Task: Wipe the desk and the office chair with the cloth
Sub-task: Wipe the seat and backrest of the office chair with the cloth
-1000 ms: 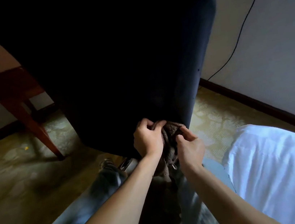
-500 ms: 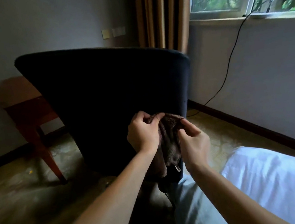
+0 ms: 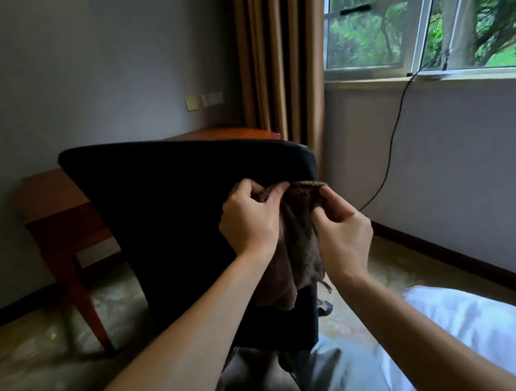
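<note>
Two hands hold a brown cloth (image 3: 299,242) up in front of the dark chair (image 3: 168,227) back. It looks fuzzy and crumpled, hanging in loose folds with a ragged lower edge. Left hand (image 3: 250,219) pinches its top edge with curled fingers; right hand (image 3: 343,233) pinches the other top corner. A wooden desk (image 3: 52,204) stands behind the chair.

A brown cloth (image 3: 293,246) hangs limp, its top edge pinched between the left grip (image 3: 250,219) and the right grip (image 3: 343,233). Just behind them stands the dark chair (image 3: 161,225), perhaps touching the cloth. The wooden table (image 3: 52,204) is beyond.
</note>
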`<action>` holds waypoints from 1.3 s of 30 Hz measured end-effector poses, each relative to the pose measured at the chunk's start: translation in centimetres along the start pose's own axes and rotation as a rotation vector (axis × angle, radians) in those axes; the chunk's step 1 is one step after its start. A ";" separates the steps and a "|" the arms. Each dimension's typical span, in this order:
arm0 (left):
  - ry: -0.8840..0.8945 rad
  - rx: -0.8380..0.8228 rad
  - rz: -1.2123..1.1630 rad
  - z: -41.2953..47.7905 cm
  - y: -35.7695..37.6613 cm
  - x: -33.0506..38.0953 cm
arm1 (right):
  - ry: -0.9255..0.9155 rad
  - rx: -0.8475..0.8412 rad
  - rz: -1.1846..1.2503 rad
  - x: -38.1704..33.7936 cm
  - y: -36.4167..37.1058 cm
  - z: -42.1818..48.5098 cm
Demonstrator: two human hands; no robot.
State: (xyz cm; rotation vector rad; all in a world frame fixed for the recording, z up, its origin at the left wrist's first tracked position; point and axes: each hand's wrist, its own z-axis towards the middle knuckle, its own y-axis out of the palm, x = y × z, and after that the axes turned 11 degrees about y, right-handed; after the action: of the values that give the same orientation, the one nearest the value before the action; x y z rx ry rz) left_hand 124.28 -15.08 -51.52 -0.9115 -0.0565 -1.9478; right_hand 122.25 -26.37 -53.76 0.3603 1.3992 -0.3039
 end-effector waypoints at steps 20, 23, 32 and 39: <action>0.069 0.086 -0.058 3.0 -2.6 3.5 | -0.340 -0.111 -0.149 -5.2 0.6 0.6; 0.070 0.084 -0.048 2.4 -2.3 2.8 | -0.346 -0.096 -0.207 -3.9 1.0 1.2; 0.003 -0.024 0.032 -0.3 0.7 -0.2 | -0.316 -0.101 -0.083 2.0 1.4 1.7; -0.096 -0.086 0.057 -3.7 3.3 -3.4 | -0.240 -0.031 -0.123 8.3 2.1 2.0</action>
State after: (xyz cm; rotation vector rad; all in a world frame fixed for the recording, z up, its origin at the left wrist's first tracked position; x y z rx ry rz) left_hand 125.64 -15.80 -57.31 -1.0519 -0.0022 -1.8656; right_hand 126.15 -25.21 -61.62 0.2045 1.1901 -0.4121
